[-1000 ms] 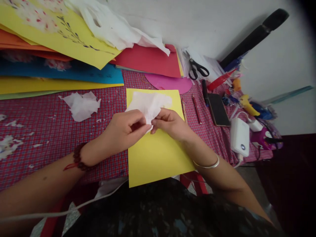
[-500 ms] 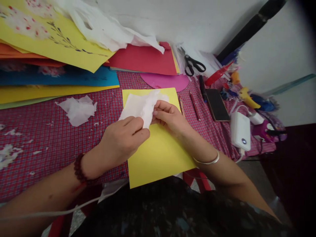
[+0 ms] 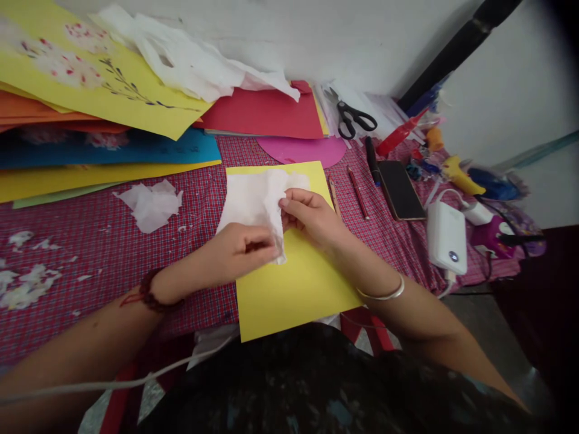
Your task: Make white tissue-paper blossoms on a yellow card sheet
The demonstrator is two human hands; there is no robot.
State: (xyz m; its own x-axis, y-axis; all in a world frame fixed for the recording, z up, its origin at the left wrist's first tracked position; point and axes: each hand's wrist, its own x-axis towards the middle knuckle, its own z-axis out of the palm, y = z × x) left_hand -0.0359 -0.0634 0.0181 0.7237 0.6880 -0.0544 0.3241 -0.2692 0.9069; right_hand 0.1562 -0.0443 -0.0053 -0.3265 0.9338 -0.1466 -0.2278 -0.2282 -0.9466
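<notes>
Between my hands is a piece of white tissue paper [image 3: 251, 196], spread over the upper part of a yellow paper sheet [image 3: 298, 295]. My left hand [image 3: 242, 253] pinches its lower right edge, thumb and fingers closed on the thin paper. Higher up on the same edge, my right hand [image 3: 307, 211] grips the tissue between thumb and forefinger, its other fingers curled beneath. Another pale patch shows on the yellow sheet behind the tissue, partly covered. Off to the left, a crumpled tissue piece [image 3: 151, 205] lies on the checked cloth.
Stacked coloured papers [image 3: 181, 141] and a white plastic bag [image 3: 194, 66] stand at the back left. Torn white scraps [image 3: 29, 286] lie at far left. Scissors [image 3: 350, 114], a red pencil [image 3: 358, 191], a phone [image 3: 400, 190] and a white power bank [image 3: 447, 238] lie on the right.
My left hand has moved down along the tissue's edge, pulling that corner lower. My right hand stays nearly in place on the tissue. The view has shifted slightly.
</notes>
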